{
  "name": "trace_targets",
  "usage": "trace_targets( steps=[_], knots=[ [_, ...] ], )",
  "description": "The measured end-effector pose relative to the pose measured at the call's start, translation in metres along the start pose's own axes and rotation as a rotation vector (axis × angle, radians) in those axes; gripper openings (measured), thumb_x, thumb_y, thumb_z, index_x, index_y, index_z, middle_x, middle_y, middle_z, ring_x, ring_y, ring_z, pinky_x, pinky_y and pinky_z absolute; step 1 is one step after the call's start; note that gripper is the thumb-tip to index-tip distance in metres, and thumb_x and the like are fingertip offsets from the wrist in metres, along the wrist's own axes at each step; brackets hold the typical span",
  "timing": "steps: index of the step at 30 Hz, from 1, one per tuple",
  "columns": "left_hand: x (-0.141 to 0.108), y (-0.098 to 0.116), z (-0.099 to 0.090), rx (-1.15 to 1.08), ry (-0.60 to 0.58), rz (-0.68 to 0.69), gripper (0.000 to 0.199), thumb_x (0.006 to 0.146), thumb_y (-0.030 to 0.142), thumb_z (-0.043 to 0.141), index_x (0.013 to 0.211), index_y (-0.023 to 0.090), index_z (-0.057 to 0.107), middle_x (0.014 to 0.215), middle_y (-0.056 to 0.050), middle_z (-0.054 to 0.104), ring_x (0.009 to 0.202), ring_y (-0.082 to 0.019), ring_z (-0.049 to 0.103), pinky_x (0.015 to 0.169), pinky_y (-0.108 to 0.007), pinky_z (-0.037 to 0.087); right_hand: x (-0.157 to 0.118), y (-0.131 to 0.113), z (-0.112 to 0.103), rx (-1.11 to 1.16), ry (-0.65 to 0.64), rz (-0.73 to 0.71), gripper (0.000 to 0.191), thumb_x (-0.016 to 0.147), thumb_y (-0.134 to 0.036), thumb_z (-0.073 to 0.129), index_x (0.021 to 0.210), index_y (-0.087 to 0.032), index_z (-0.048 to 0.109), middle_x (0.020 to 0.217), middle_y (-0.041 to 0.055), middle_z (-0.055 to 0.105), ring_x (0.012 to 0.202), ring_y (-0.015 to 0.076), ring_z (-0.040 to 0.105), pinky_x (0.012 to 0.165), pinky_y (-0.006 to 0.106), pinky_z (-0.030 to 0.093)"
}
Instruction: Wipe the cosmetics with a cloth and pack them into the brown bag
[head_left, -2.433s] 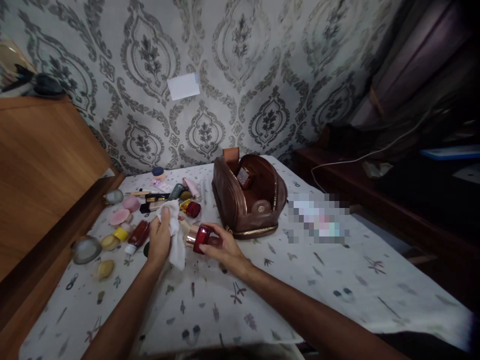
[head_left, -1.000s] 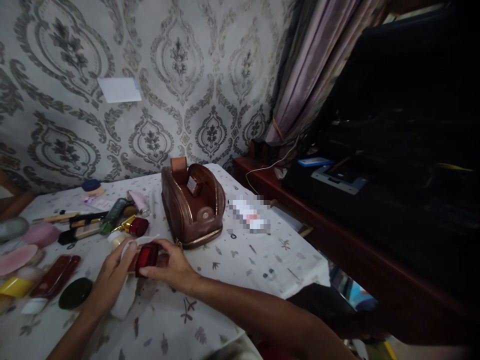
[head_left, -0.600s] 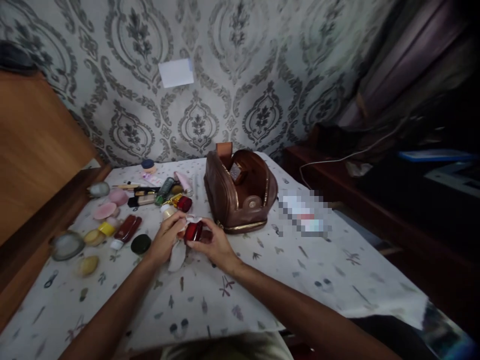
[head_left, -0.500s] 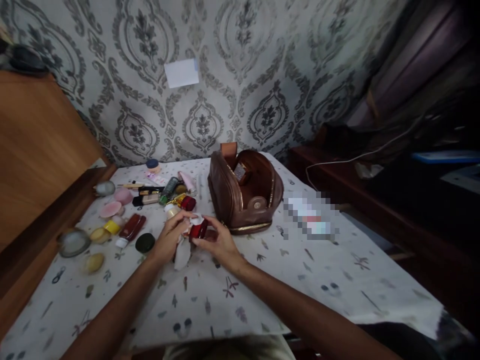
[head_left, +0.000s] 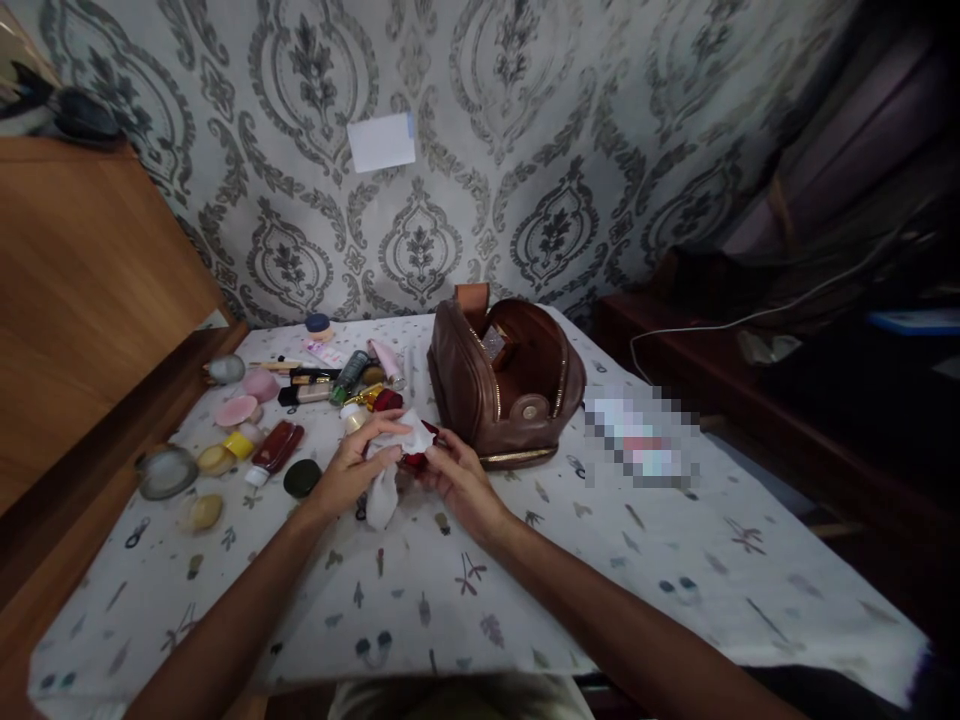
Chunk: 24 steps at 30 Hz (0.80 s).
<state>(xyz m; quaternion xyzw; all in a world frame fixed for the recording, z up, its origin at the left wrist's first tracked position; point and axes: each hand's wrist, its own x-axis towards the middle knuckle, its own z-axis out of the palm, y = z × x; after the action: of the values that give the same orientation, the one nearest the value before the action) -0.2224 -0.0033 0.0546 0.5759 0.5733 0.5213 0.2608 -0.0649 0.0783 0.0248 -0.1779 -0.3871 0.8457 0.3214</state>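
Observation:
A small dark red item (head_left: 414, 460) is between my two hands, partly covered by a crumpled white tissue (head_left: 384, 498). My left hand (head_left: 358, 465) is closed on the tissue and presses it over the red item. The fingers of my right hand (head_left: 466, 482) are closed round the red item from the right. Just behind my hands, the brown leather bag (head_left: 480, 400) stands unzipped, with a small box (head_left: 495, 343) visible inside. Near my left hand lie a dark round lid (head_left: 302, 478) and a cream-coloured bottle (head_left: 352, 418).
Several cosmetics cover the table's left side, among them a dark red bottle (head_left: 277, 447), a green bottle (head_left: 349, 378), a pink puff (head_left: 237, 410) and a blue-lidded jar (head_left: 319, 326). A blurred-out packet (head_left: 637, 436) lies right of the bag. A wooden panel (head_left: 97, 240) borders the left.
The tissue now covers more of the red item, whose visible part has shrunk and shifted. My right hand's fingers have changed their hold. The whole view has shifted slightly, moving everything rightward.

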Motion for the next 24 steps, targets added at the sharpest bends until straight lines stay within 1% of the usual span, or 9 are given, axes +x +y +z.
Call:
trace_targets(
  steps=[7, 11, 13, 15, 17, 18, 20, 22, 24],
  knots=[
    [0.000, 0.007, -0.005, -0.009, -0.054, 0.070, 0.016, 0.087, 0.029, 0.066, 0.097, 0.021, 0.076, 0.134, -0.012, 0.062, 0.129, -0.028, 0.053, 0.109, -0.041, 0.037, 0.001, -0.001, -0.002, 0.158, -0.040, 0.160, 0.042, 0.079, -0.051, 0.076, 0.097, -0.014, 0.070, 0.080, 0.0059, 0.075, 0.068, 0.0176, 0.072, 0.056, 0.021, 0.052],
    [0.001, 0.011, -0.006, -0.095, -0.019, -0.013, 0.011, 0.082, 0.022, 0.067, 0.087, 0.021, 0.077, 0.130, -0.010, 0.067, 0.121, -0.028, 0.059, 0.102, -0.038, 0.042, 0.003, -0.005, -0.002, 0.292, -0.036, 0.246, 0.032, 0.091, -0.046, 0.064, 0.096, -0.014, 0.070, 0.080, 0.0064, 0.074, 0.061, 0.0145, 0.069, 0.054, 0.020, 0.053],
    [0.002, 0.009, -0.005, -0.237, 0.116, -0.122, 0.005, 0.075, 0.017, 0.071, 0.077, 0.018, 0.076, 0.115, -0.009, 0.073, 0.105, -0.025, 0.066, 0.089, -0.032, 0.049, 0.003, -0.008, -0.001, 0.337, -0.030, 0.250, 0.032, 0.094, -0.045, 0.060, 0.101, -0.015, 0.069, 0.085, 0.0074, 0.075, 0.064, 0.0140, 0.069, 0.056, 0.021, 0.055],
    [0.005, 0.006, -0.005, -0.411, 0.304, -0.219, 0.003, 0.067, 0.016, 0.074, 0.070, 0.017, 0.073, 0.087, -0.006, 0.076, 0.077, -0.019, 0.068, 0.068, -0.026, 0.050, 0.003, -0.010, 0.000, 0.345, -0.040, 0.258, 0.035, 0.096, -0.046, 0.057, 0.106, -0.014, 0.069, 0.090, 0.0098, 0.075, 0.066, 0.0141, 0.069, 0.059, 0.021, 0.056],
    [0.008, 0.003, -0.005, -0.530, 0.456, -0.259, 0.011, 0.065, 0.020, 0.077, 0.074, 0.017, 0.073, 0.065, 0.000, 0.070, 0.057, -0.014, 0.063, 0.055, -0.022, 0.045, 0.003, -0.009, 0.001, 0.313, -0.058, 0.279, 0.039, 0.096, -0.046, 0.056, 0.109, -0.012, 0.069, 0.092, 0.0123, 0.076, 0.065, 0.0142, 0.069, 0.058, 0.021, 0.055],
    [0.009, 0.002, -0.005, -0.558, 0.507, -0.256, 0.016, 0.066, 0.025, 0.078, 0.079, 0.018, 0.073, 0.062, 0.001, 0.068, 0.055, -0.013, 0.062, 0.054, -0.022, 0.045, 0.002, -0.007, 0.001, 0.288, -0.063, 0.287, 0.039, 0.096, -0.046, 0.056, 0.108, -0.012, 0.069, 0.091, 0.0125, 0.076, 0.063, 0.0140, 0.069, 0.057, 0.021, 0.055],
    [0.011, 0.002, -0.004, -0.598, 0.581, -0.220, 0.030, 0.068, 0.037, 0.080, 0.091, 0.019, 0.073, 0.071, -0.001, 0.072, 0.065, -0.014, 0.067, 0.062, -0.023, 0.050, 0.001, -0.002, 0.001, 0.230, -0.062, 0.292, 0.036, 0.095, -0.044, 0.058, 0.107, -0.012, 0.070, 0.092, 0.0118, 0.076, 0.061, 0.0136, 0.069, 0.057, 0.021, 0.054],
    [0.009, 0.004, 0.000, -0.640, 0.623, -0.177, 0.044, 0.071, 0.050, 0.078, 0.104, 0.021, 0.072, 0.091, -0.005, 0.076, 0.085, -0.018, 0.071, 0.078, -0.028, 0.053, -0.001, 0.003, 0.002, 0.168, -0.067, 0.288, 0.034, 0.094, -0.043, 0.061, 0.108, -0.014, 0.071, 0.095, 0.0109, 0.077, 0.065, 0.0141, 0.070, 0.060, 0.022, 0.055],
    [0.005, 0.007, 0.004, -0.591, 0.553, -0.126, 0.053, 0.077, 0.057, 0.072, 0.118, 0.024, 0.068, 0.115, -0.007, 0.073, 0.107, -0.023, 0.068, 0.092, -0.033, 0.051, -0.002, 0.006, 0.002, 0.124, -0.086, 0.283, 0.034, 0.092, -0.043, 0.064, 0.109, -0.014, 0.071, 0.098, 0.0107, 0.076, 0.071, 0.0150, 0.071, 0.063, 0.023, 0.056]
  ],
)
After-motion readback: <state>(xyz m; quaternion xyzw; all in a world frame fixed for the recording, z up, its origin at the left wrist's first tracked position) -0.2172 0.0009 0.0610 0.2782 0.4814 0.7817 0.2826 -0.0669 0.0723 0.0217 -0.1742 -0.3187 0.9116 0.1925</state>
